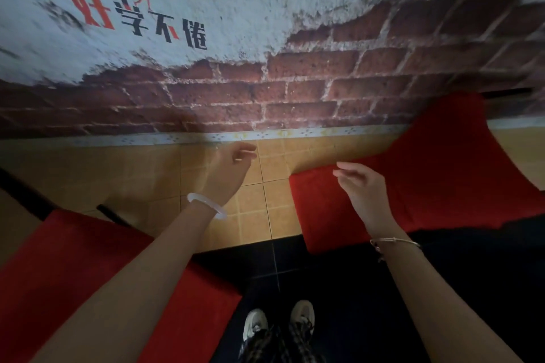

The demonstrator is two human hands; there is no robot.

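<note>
The right hand (361, 186) hovered, grip loose and empty, at the edge of a red cloth (442, 171), seemingly poised to grasp it, while the left hand (228, 169) hung empty over yellow tiles (271, 206).

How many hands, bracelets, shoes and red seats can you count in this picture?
Hands: 2, left hand and right hand
Bracelets: 2, white bracelet and thin metal bracelet
Shoes: 2
Red seats: 2
Total: 8
</note>
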